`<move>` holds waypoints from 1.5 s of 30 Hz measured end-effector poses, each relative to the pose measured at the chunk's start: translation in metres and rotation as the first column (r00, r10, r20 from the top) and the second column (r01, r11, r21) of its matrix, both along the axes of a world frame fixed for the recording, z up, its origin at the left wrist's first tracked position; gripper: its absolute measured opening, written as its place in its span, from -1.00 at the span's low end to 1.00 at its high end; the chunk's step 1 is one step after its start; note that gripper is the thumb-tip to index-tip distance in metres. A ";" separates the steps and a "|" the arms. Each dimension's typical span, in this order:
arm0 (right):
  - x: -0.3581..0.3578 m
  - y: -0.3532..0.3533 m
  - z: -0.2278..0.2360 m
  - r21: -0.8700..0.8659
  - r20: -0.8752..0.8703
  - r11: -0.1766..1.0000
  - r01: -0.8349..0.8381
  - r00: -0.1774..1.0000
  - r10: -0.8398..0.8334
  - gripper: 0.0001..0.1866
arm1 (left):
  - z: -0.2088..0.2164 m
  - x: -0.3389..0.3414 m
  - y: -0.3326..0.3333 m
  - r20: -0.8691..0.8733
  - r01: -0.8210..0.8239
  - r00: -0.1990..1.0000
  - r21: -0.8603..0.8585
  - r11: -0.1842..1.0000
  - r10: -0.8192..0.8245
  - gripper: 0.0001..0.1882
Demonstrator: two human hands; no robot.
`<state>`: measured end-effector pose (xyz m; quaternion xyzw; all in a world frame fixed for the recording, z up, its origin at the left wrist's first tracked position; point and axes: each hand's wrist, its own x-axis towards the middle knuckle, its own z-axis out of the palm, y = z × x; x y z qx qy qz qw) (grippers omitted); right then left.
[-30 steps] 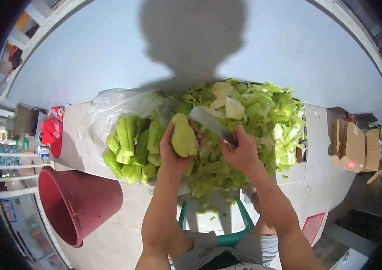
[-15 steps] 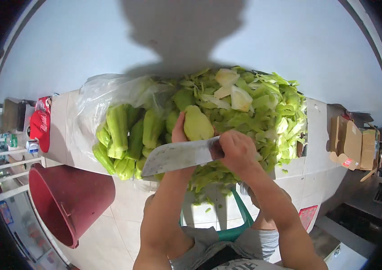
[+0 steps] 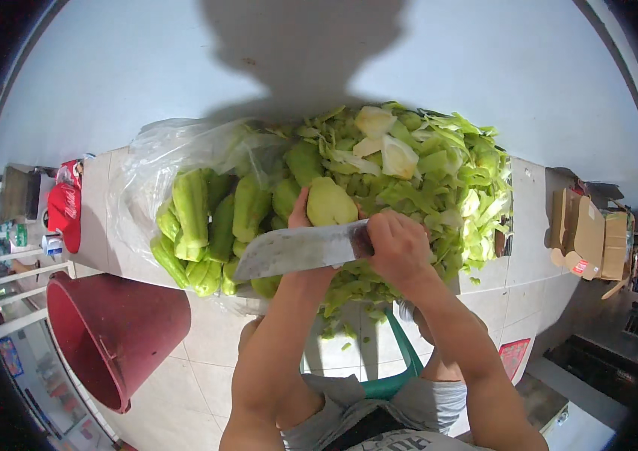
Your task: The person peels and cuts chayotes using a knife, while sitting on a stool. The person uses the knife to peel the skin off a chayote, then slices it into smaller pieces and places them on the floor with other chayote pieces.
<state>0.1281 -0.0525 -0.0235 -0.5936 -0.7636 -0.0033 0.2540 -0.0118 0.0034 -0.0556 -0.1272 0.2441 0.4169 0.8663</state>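
Observation:
A peeled green papaya (image 3: 331,201), pale and smooth, rests in my left hand (image 3: 301,213). The thumb shows along its left side, while the knife covers most of the other fingers. My right hand (image 3: 398,242) is closed round the dark handle of a broad knife (image 3: 296,249). The blade points left, lying across the view over my left wrist and just below the papaya. To the left, several unpeeled green papayas (image 3: 191,207) lie in a clear plastic bag (image 3: 155,161). A large heap of green peelings (image 3: 439,177) fills the right side, with pale cut pieces (image 3: 398,158) on top.
A big dark red bucket (image 3: 127,323) lies tipped on the tiled floor at left, near a red cap (image 3: 65,214). An opened cardboard box (image 3: 580,229) is at far right. A wall (image 3: 484,60) rises behind the heap. I sit on a green stool (image 3: 401,364).
The knife has tilted slightly, its handle end a little lower against the papaya. Both hands keep their holds. The whole view has shifted slightly.

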 end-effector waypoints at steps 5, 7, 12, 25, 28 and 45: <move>0.001 0.001 -0.004 0.046 -0.004 0.999 -0.013 1.000 0.013 -0.87 | -0.001 0.002 0.001 0.071 -0.035 0.997 0.008 0.999 0.035 -0.56; 0.003 0.000 -0.007 0.031 -0.013 0.999 0.008 1.000 -0.007 -0.87 | -0.003 -0.002 -0.001 0.047 -0.028 0.999 0.026 0.999 0.027 -0.56; 0.029 0.007 -0.011 -0.103 -0.029 0.974 0.202 0.978 -0.206 -0.86 | 0.021 -0.001 -0.002 -0.222 -0.044 0.974 0.035 0.998 0.051 -0.55; 0.016 0.007 -0.006 -0.137 -0.110 0.989 0.046 0.992 -0.061 -0.80 | 0.021 -0.011 0.001 -0.146 -0.053 0.988 -0.031 0.998 0.048 -0.57; 0.013 0.006 0.001 -0.166 -0.159 0.986 0.032 0.986 -0.058 -0.78 | 0.016 -0.015 0.006 -0.168 -0.069 0.984 -0.012 0.998 0.066 -0.57; 0.018 0.002 0.005 -0.152 -0.212 0.988 -0.021 0.977 -0.012 -0.72 | 0.027 -0.013 0.002 -0.140 0.057 0.989 0.031 0.998 -0.052 -0.55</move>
